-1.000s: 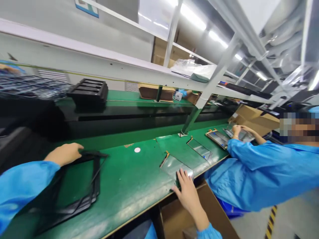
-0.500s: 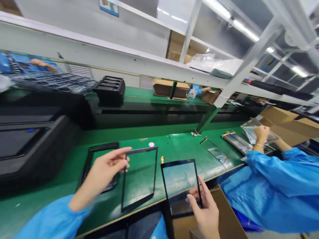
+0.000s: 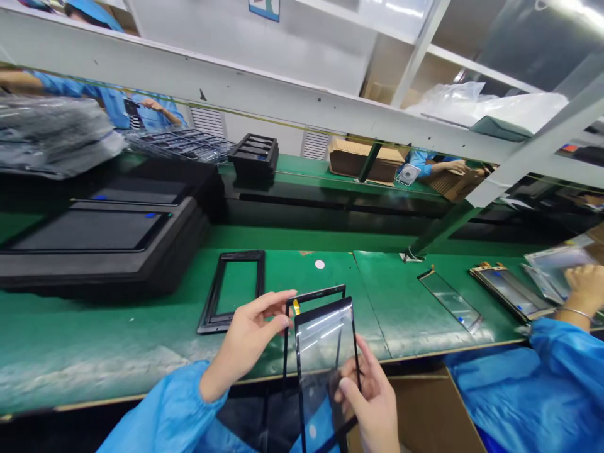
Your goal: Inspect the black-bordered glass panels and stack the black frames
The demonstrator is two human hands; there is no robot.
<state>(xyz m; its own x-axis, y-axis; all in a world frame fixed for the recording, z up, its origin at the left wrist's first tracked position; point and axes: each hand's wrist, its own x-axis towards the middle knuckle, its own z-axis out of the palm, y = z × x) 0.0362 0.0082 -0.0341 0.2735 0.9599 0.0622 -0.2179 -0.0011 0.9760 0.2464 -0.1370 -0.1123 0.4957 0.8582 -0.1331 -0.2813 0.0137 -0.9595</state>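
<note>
My left hand [image 3: 257, 330] pinches a thin black rectangular frame [image 3: 325, 292] by its left side. In front of that frame, my right hand [image 3: 370, 390] grips a black-bordered glass touch panel [image 3: 325, 352] at its lower right edge. The panel overlaps much of the frame, and I cannot tell whether the two touch. A small orange flex tail [image 3: 296, 306] shows at the panel's upper left corner. Left of my hands, several black frames [image 3: 214, 296] lie stacked on the green bench [image 3: 155, 340].
Black foam trays with screens [image 3: 174, 251] are piled at the left. A clear glass panel [image 3: 450, 299] and a stack of panels [image 3: 512, 289] lie to the right, near a co-worker's hand [image 3: 585, 286]. A green post [image 3: 438, 229] rises behind; a cardboard box [image 3: 425, 409] stands below the bench edge.
The frame and the touch panel, held apart side by side before, now overlap, with the panel in front. My view has turned left, showing more of the trays.
</note>
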